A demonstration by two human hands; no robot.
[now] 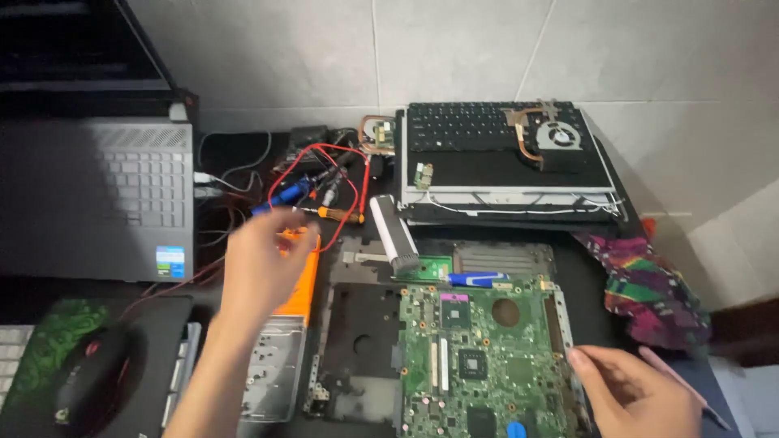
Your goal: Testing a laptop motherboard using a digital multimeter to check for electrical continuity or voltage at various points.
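So the green motherboard [479, 357] was sitting in the dark laptop base [357, 341], front and centre on the black desk [584, 276], with its long side running away from the person toward the wall. The right hand [629, 393] was the one actually on it: fingertips touching the board's right edge by the metal bracket, fingers lightly curled and together. A pinkish pen-like tool [677, 381] seemed tucked along that hand, though it was half hidden, so I wouldn't swear to how it was held.

The left hand [264, 264] was nowhere near the board. It was raised and motion-blurred, off to the board's upper left, over an orange multimeter [299, 284] with its red lead wire [324, 162] looping back toward the wall. Couldn't tell if the fingers were closed on anything there; they looked loosely bunched, too smeared to call.

So, the relation that counted: the board lay directly left of the right hand, touching it, while the left hand was well apart from it with the meter and a metal cover plate [272, 377] in between.

Other bits around: a white-and-grey cylinder [395, 231] just beyond the board's far edge, a stripped laptop with its keyboard and a copper-piped fan [556, 134] stacked on top by the wall, a silver laptop [105, 195] at far left, a mouse [89, 381], and a colourful cloth [649, 292] to the right.
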